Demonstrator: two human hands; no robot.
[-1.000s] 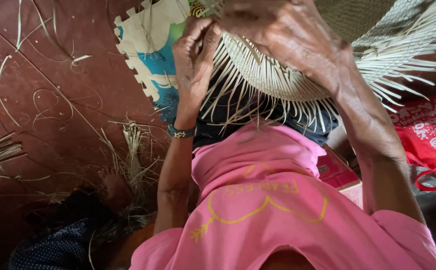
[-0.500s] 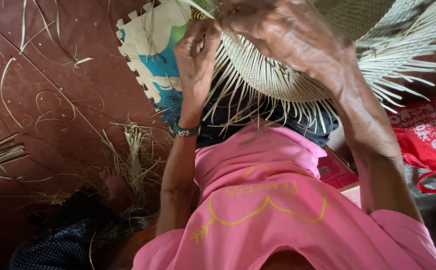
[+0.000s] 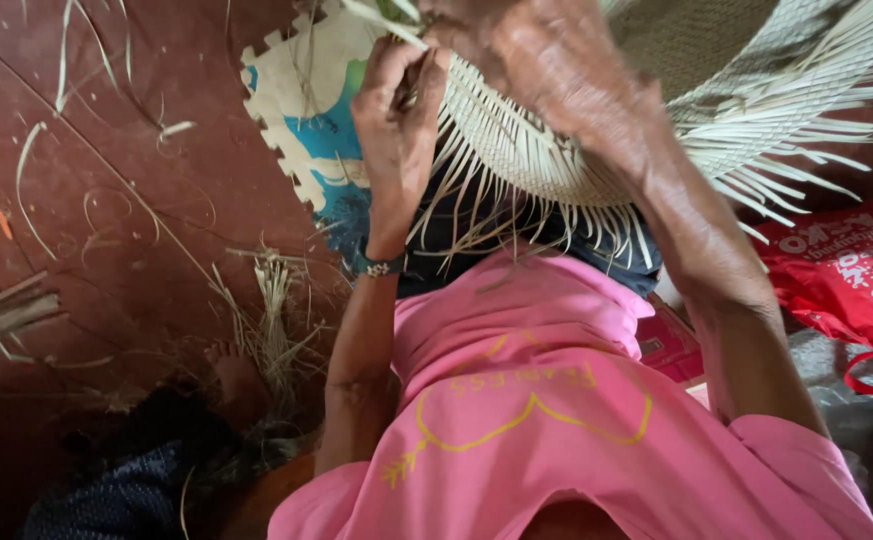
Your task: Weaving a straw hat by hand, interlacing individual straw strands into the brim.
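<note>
I see the pale woven straw mat with loose fringed strands (image 3: pixel 566 150) at upper centre. My left hand (image 3: pixel 396 130) pinches its fringe; my right hand (image 3: pixel 546 70) grips its top. Open reddish-brown floor (image 3: pixel 106 200) lies left, a red plastic bag (image 3: pixel 846 270) right.

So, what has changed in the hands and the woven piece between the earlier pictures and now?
Little changed. The left hand shifted slightly up along the edge of the woven piece, fingers pinching the loose strips. The right hand stayed pressed on top of the weave. The puzzle-edged mat and red bag did not move.
</note>
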